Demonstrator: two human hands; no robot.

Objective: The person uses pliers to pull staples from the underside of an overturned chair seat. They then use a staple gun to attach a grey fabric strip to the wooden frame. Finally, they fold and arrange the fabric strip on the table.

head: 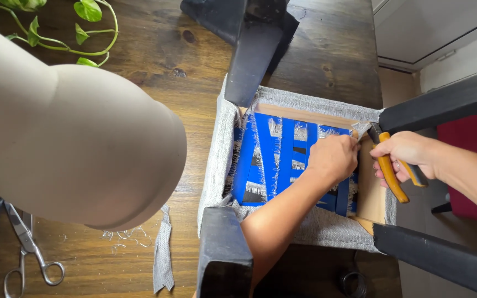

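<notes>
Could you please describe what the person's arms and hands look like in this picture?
Both arms are bare to the edge of the frame, with no sleeves in view. The left hand and right hand wear no gloves; no rings, watch or bracelets are visible.

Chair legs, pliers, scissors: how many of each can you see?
Black chair legs: 4
Orange-handled pliers: 1
Scissors: 1
Total: 6

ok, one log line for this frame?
left hand: pinching grey fabric | right hand: gripping orange-handled pliers | upturned chair on wooden table
</notes>
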